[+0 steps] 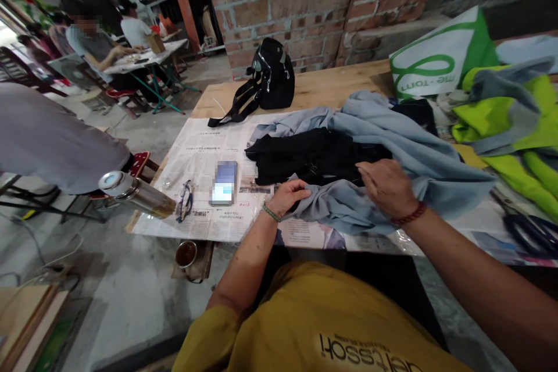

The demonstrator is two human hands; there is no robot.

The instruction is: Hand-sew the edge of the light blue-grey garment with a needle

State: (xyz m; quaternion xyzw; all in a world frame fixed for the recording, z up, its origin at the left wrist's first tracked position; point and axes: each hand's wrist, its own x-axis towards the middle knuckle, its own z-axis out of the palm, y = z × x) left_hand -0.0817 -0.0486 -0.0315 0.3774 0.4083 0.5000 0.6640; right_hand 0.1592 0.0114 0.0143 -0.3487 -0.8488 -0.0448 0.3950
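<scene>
A light grey-blue cloth garment (436,154) lies spread on the newspaper-covered table, with a folded black garment (300,154) on top of it. My left hand (288,196), with a green bracelet at the wrist, pinches the near left edge of the grey-blue cloth between thumb and fingers. On the right, my right hand (386,186), wearing a red bracelet, rests over the grey-blue cloth beside the black garment's right end. Its fingers are bent and partly hidden, so I cannot tell whether they grip the fabric.
Left of the garments lie a phone (224,183), glasses (185,200) and a steel flask (137,193). A black backpack (274,75) stands behind. To the right are a green-and-white bag (440,58), yellow-green clothing (501,122) and scissors (523,224). A cup (186,254) sits below the table edge.
</scene>
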